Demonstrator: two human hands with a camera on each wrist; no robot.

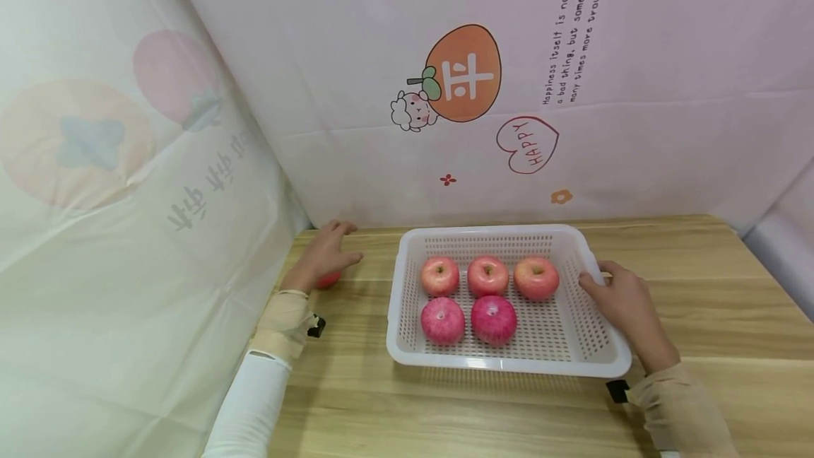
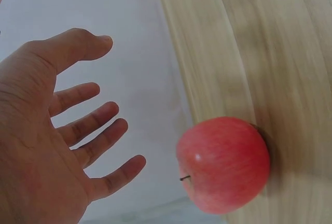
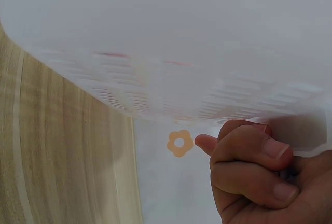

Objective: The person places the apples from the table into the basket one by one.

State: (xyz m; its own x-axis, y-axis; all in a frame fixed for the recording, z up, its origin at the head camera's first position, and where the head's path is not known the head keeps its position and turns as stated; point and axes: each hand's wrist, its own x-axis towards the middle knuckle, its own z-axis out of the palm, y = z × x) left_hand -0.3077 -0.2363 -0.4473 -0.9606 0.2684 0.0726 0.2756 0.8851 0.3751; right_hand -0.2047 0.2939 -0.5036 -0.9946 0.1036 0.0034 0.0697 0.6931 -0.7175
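A white plastic basket (image 1: pixel 502 365) stands on the wooden table. Inside it, three red-yellow apples (image 1: pixel 487 276) line the back row, with two pinker, streaked round fruits (image 1: pixel 494 320) in front, their kind unclear. My right hand (image 1: pixel 623 302) grips the basket's right rim, thumb over the edge; in the right wrist view the other fingers (image 3: pixel 249 149) curl beneath the basket's outer side (image 3: pixel 166 22). At far left, my left hand (image 1: pixel 323 254) hovers over a red apple (image 1: pixel 328 280), partly covering it. Its fingers are spread and apart from the apple (image 2: pixel 225 164) in the left wrist view.
White printed cloth (image 1: pixel 356 168) hangs behind the table and along its left side (image 1: pixel 114 253). The wooden tabletop (image 1: pixel 445 415) extends in front of the basket and to its right.
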